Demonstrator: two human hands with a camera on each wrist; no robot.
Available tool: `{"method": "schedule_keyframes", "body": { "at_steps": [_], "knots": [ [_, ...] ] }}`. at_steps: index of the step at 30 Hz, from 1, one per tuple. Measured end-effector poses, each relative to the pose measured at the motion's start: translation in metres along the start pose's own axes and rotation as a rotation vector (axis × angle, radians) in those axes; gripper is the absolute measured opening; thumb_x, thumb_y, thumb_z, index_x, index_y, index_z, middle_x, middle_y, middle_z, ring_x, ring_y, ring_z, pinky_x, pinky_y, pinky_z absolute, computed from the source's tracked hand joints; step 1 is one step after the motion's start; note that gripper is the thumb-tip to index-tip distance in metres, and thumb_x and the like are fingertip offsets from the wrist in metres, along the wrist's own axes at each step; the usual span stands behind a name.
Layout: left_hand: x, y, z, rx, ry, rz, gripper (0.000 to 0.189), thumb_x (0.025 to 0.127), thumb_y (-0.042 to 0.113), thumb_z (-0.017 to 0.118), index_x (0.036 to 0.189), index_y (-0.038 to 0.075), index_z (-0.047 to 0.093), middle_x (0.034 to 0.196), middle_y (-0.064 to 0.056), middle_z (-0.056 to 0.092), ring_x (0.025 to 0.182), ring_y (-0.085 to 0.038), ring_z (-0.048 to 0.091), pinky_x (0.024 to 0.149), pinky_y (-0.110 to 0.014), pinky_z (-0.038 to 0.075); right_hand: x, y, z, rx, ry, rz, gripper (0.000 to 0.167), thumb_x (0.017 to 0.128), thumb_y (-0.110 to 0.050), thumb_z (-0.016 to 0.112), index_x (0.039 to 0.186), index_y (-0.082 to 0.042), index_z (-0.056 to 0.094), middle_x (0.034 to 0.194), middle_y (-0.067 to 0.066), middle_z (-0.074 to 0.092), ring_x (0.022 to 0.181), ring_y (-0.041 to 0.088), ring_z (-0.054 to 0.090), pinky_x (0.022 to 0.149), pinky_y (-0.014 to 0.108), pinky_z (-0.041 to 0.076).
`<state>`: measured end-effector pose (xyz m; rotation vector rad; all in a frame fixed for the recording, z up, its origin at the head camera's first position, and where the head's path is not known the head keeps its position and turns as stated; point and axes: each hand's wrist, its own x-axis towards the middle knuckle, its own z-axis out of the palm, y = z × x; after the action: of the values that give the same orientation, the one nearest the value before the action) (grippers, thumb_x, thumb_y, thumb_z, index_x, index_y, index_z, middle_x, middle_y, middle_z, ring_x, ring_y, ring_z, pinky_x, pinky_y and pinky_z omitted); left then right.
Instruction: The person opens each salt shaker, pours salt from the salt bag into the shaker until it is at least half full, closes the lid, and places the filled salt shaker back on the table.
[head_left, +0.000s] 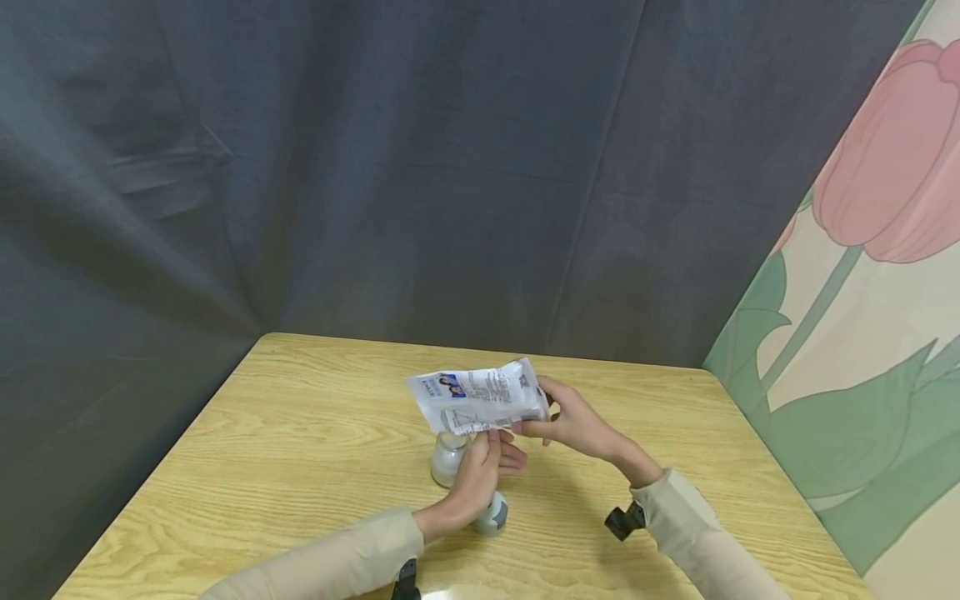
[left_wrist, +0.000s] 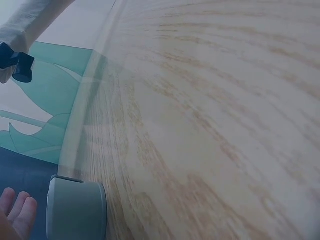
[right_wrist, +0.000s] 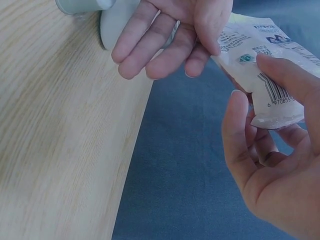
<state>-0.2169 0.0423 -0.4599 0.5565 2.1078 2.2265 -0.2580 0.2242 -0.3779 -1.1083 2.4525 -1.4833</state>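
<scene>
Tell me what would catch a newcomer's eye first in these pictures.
Probably the big pink tulip painted on the wall to the right of the wooden table. Next, the printed white pouch held above the tabletop, gripped by the right hand and pinched at its near edge by the left hand. Then the glass jar, standing just left of the left hand.

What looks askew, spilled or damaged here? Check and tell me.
Nothing stands out. The packet is tilted, but the right hand grips it and the left hand is at its edge. The jar, partly hidden, stands upright on the table, and no spill or damage shows.
</scene>
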Motion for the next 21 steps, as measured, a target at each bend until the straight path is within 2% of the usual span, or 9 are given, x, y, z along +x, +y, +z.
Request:
{"method": "schedule_keyframes", "body": {
  "at_steps": [8, 13, 21],
  "knots": [
    [-0.0004, 0.0011, 0.0015, -0.007, -0.002, -0.008, 0.041, 0.112, 0.019, 0.017, 0.115, -0.013, 0.043, 0.096, -0.02, 0.065, 0.096, -0.049, 0.063, 0.085, -0.039, 0.06, 0.001, -0.0009, -0.0016, -0.003, -0.006, 0.012, 0.05, 0.089, -0.009, 0.075, 0.135, -0.008, 0.054, 0.108, 0.01, 0.062, 0.081, 0.029, 0.058, 0.051, 0.037, 0.059],
    [-0.0009, 0.0009, 0.0013, -0.017, -0.003, -0.001, 0.04, 0.112, 0.018, 0.018, 0.114, -0.013, 0.043, 0.096, -0.023, 0.064, 0.095, -0.05, 0.063, 0.086, -0.046, 0.059, 0.001, -0.0006, -0.001, -0.002, -0.003, 0.013, 0.05, 0.089, -0.009, 0.075, 0.134, -0.007, 0.055, 0.108, 0.01, 0.061, 0.082, 0.027, 0.058, 0.05, 0.035, 0.059],
    [0.0003, -0.0005, 0.0002, 0.002, -0.015, -0.007, 0.043, 0.112, 0.021, 0.017, 0.116, -0.013, 0.043, 0.097, -0.021, 0.064, 0.096, -0.047, 0.064, 0.087, -0.044, 0.059, 0.0011, 0.001, -0.0005, -0.005, 0.009, 0.017, 0.047, 0.089, -0.007, 0.076, 0.132, -0.006, 0.056, 0.107, 0.01, 0.06, 0.083, 0.026, 0.056, 0.05, 0.037, 0.059]
  ]
}}
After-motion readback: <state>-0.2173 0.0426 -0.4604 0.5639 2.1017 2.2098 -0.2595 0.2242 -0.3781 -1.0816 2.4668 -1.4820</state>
